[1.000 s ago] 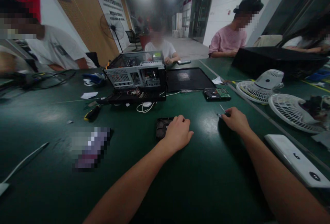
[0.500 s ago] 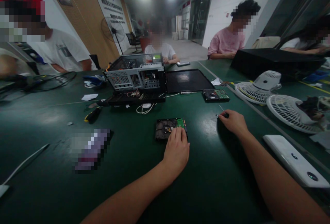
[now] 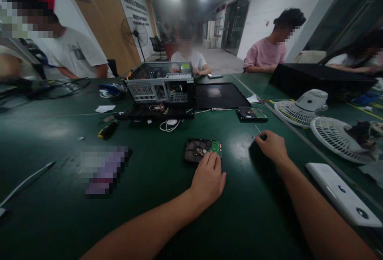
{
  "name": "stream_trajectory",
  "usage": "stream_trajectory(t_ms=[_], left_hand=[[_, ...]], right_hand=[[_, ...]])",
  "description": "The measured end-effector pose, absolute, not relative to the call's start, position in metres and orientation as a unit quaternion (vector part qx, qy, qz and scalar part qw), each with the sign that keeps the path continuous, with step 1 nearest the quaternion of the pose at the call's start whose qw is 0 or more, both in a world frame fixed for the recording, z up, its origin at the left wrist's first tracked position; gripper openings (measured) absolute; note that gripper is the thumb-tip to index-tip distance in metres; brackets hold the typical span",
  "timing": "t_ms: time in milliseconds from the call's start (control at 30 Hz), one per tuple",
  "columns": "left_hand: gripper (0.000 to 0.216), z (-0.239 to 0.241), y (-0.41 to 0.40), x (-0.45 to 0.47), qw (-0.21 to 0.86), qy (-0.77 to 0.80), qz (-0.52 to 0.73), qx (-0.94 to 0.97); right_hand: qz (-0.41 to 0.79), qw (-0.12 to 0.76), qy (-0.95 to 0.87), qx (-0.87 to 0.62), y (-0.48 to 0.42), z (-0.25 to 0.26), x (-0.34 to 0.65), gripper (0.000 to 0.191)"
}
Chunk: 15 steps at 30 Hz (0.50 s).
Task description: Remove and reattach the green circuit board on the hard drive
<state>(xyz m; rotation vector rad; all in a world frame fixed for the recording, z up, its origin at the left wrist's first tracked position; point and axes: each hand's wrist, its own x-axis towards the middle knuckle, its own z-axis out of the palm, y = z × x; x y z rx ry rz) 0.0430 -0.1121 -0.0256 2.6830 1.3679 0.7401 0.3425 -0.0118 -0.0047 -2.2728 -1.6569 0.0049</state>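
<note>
A hard drive lies on the green table in front of me, its green circuit board at the right end. My left hand rests its fingertips on the drive's near right corner; the thumb stands apart, off the drive. The fingers hide part of that corner. Farther right, my right hand is closed around a small screwdriver with a dark handle, mostly covered by the fingers. Its thin metal shaft points away from me. Small bits at the fingertips are too small to make out. Beyond this hand lies a second hard drive.
An opened computer case stands at the back beside its black side panel. Left are a yellow-black tool handle and a blurred purple item. White fan grilles and a white phone-like device lie right. People sit around the table.
The view has tilted up slightly. My left hand has drawn back a little, its thumb coming away from the hard drive, which has shifted slightly. My right hand is nearly still.
</note>
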Motion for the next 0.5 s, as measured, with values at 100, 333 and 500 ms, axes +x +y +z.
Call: stream_trajectory(t_ms=[100,333,500], left_hand=[[0.042,-0.021,-0.112,0.043,0.043,0.418,0.256,0.87],[0.026,-0.021,-0.107,0.042,0.055,0.414,0.274,0.866],[0.024,-0.022,-0.107,0.043,0.052,0.422,0.266,0.865]], right_hand=[[0.046,0.234,-0.603,-0.761,-0.019,-0.001,0.324,0.022],[0.179,0.326,-0.725,-0.58,-0.038,-0.004,0.254,0.018],[0.197,0.329,-0.728,-0.568,-0.039,-0.007,0.233,0.012]])
